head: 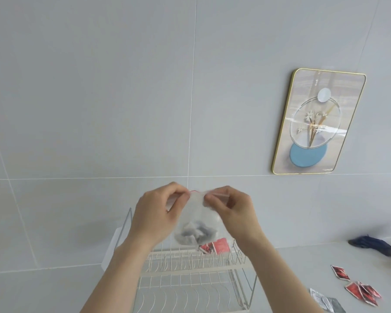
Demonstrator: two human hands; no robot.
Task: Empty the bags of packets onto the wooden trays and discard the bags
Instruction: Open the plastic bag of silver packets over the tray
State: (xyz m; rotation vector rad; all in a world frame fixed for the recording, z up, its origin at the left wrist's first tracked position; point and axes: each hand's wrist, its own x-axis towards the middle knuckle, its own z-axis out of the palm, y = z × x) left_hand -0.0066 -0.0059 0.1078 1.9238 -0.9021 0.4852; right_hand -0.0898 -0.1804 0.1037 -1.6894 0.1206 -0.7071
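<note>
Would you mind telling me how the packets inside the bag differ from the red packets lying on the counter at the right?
The packets in the bag are grey; the red packets are red. The grey ones sit bunched at the bottom of the clear bag, held up by the left hand and right hand; the red ones lie loose on the counter. Both look like small flat sachets.

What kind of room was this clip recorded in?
Probably a home kitchen or a mock-up of one: a white wire dish rack stands on a pale counter against a grey tiled wall, where a gold-framed picture hangs.
</note>
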